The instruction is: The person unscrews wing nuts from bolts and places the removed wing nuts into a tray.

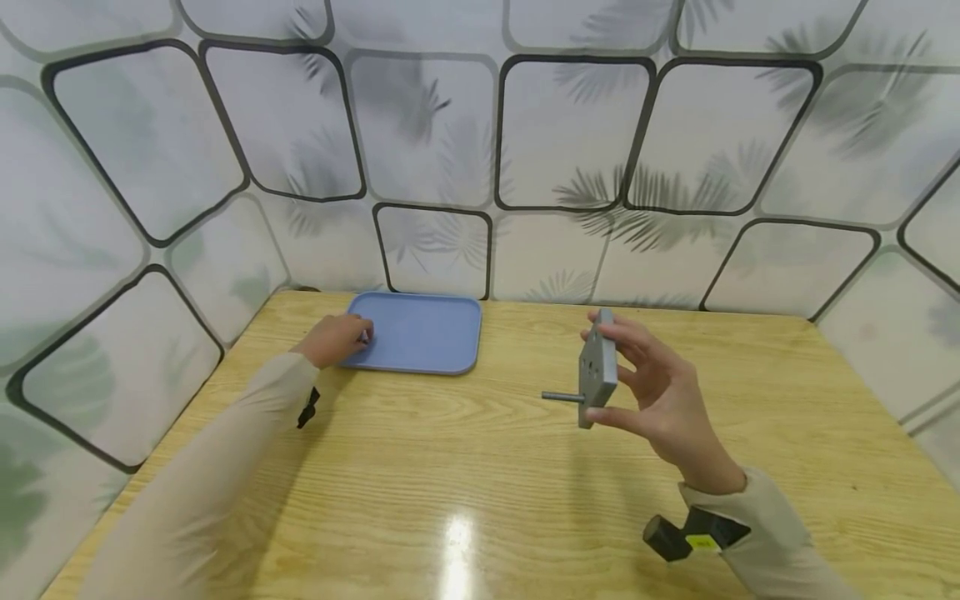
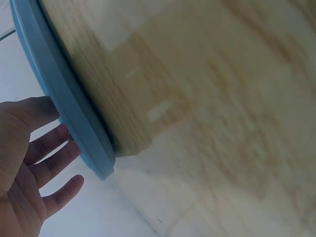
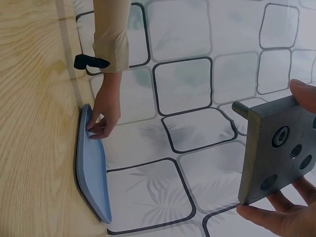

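My right hand (image 1: pixel 667 408) holds a thick grey metal plate (image 1: pixel 597 367) upright above the table, thumb at its lower edge and fingers at its upper edge. Several round holes show in the plate's face in the right wrist view, one with a socket-head bolt (image 3: pixel 280 137) in it. The bolt's shank (image 1: pixel 561 397) sticks out on the other side, pointing left. At the left end of a blue tray (image 1: pixel 420 333), my left hand (image 1: pixel 336 340) reaches over the rim with bent fingers. A small dark metal piece (image 2: pixel 71 138) shows at its fingertips, partly hidden by the rim.
The tray lies at the back left of the wooden table (image 1: pixel 420 467), close to the patterned back wall (image 1: pixel 435 250). Similar panels stand along the left and right sides. Dark camera mounts (image 1: pixel 701 532) are strapped to the sleeves.
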`<state>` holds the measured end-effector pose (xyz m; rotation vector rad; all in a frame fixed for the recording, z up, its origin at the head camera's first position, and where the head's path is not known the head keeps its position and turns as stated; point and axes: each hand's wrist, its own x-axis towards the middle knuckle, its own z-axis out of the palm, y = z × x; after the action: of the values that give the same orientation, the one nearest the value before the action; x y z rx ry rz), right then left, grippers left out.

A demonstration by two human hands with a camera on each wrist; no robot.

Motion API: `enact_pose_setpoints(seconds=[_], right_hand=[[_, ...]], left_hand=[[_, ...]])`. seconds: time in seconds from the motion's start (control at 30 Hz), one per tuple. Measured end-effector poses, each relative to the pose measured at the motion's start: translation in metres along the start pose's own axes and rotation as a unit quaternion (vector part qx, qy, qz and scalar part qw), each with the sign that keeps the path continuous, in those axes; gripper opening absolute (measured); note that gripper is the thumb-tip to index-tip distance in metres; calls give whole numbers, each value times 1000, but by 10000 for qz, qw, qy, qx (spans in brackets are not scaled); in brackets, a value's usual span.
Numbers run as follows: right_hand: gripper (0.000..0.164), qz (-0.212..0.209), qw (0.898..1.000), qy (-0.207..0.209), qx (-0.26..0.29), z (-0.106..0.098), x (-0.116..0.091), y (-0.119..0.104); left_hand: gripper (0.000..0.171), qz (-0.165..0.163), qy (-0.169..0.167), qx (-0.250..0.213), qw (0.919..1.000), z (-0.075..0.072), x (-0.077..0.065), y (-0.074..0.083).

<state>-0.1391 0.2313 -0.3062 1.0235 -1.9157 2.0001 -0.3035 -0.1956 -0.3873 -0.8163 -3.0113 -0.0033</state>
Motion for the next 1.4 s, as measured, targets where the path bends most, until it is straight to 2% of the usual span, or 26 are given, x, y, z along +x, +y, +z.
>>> enact_pose_setpoints(seconds=[0.13,0.2,0.3,0.4,0.5,0.63,0.8,0.97,1.1,1.4], right_hand=[[75,34,9999,-80,-98,-3,1,1],[75,54,9998,-111,-168,-5,1,2],[74,39,9994,-127,-331,-9,1,6],[73,-28,9983,-130,-563,-15,1,12],[73,-39,9967,-153,-799,-24,1,19],[73,155,9962,-184,-839,-37,2,30],[74,397,9956,-223,-821,-52,3,41],[72,591,9928,-312,-999,-66,4,53],[69,794,9889,-450,-1169,-79,5,64],[62,1607,9765,-548,-1330,-110,6,91]], left_hand=[[18,-147,-11,116,9998,-1,-2,4],[22,-230,144,146,9995,-1,-2,9],[27,-316,576,245,9975,-4,-2,22],[31,-313,1090,358,9929,-11,-2,44],[32,-136,1558,399,9869,-21,-3,70],[34,171,1898,335,9811,-32,-8,106],[38,378,1995,178,9790,-35,-15,141],[38,481,2250,149,9730,-37,-23,165],[40,504,2373,152,9700,-39,-27,178],[44,339,2275,-30,9732,-37,-29,190]])
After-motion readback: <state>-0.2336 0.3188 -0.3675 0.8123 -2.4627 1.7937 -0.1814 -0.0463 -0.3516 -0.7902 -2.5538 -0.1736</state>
